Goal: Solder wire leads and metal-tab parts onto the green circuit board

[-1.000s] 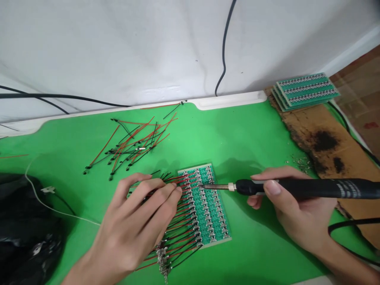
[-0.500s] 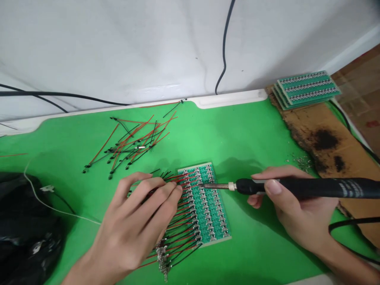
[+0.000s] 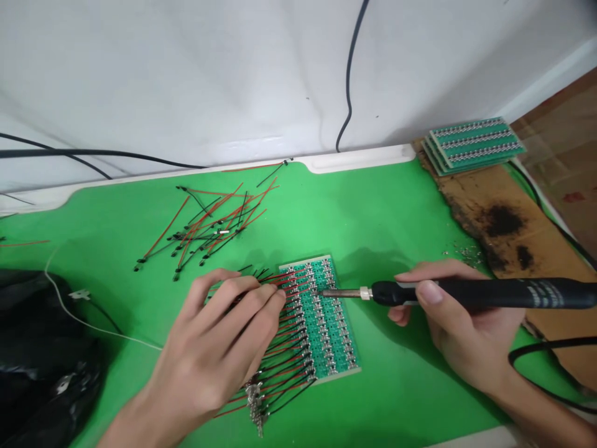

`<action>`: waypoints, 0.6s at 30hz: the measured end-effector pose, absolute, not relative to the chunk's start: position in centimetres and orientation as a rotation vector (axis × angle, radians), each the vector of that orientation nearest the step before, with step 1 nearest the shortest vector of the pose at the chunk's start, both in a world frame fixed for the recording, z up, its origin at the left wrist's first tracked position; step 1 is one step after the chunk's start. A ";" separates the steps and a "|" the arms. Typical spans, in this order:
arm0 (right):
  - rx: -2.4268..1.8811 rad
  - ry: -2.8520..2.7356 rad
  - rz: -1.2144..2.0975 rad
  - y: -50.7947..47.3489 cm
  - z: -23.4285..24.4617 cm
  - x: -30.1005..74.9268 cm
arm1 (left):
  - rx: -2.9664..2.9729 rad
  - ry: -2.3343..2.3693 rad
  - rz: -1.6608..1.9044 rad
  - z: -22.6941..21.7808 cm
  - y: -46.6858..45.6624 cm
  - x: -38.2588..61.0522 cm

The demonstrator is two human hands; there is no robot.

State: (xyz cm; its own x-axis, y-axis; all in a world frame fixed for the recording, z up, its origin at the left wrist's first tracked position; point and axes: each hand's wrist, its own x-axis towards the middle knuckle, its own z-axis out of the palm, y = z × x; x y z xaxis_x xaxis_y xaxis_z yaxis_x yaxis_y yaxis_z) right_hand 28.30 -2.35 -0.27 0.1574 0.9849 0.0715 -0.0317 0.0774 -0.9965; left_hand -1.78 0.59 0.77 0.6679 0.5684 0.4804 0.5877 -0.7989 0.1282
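The left hand (image 3: pixel 219 336) curves closed over the red and black wires (image 3: pixel 284 367) fanning from the board's left edge; whether it pinches one or only presses them, I cannot tell. Those wires are soldered along a green circuit board (image 3: pixel 329 323) lying flat on the green mat (image 3: pixel 373 211). The right hand (image 3: pixel 459 317) grips a black soldering iron (image 3: pixel 485 294), its tip just over the board's upper joints. Farther off, loose wires (image 3: pixel 209 227) lie heaped on the mat, and a stack of green boards (image 3: pixel 473 144) sits on scorched cardboard (image 3: pixel 508 230). A black plastic bag (image 3: pixel 37 354) lies at the left.
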 end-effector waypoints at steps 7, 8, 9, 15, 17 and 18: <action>-1.285 -1.026 1.078 -2.5 0.2 28.0 | -2.859 -1.091 -0.858 1.1 0.6 -1.7; -1.275 -1.022 1.082 -2.6 0.2 28.0 | -2.884 -1.125 -0.873 1.2 0.6 -1.6; -1.247 -1.028 1.081 -2.6 0.2 28.1 | -2.909 -1.166 -0.879 1.3 0.5 -1.6; -1.143 -1.058 1.091 -2.1 -0.2 28.7 | -2.954 -1.301 -0.955 3.0 1.4 -2.8; -1.130 -1.048 1.130 -1.8 -0.2 28.8 | -2.910 -1.327 -0.970 3.8 2.3 -4.5; -1.129 -1.029 1.159 -1.6 -0.1 28.8 | -2.876 -1.346 -0.949 4.2 2.7 -5.5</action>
State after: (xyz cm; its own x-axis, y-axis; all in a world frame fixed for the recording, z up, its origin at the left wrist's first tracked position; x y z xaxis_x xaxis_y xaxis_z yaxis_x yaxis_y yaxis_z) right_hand 28.78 -1.61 -0.12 0.1249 0.9918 0.0282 -0.1452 0.0464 -0.9883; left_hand -5.51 2.70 4.21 0.5097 0.7488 0.4236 0.6507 -0.6576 0.3796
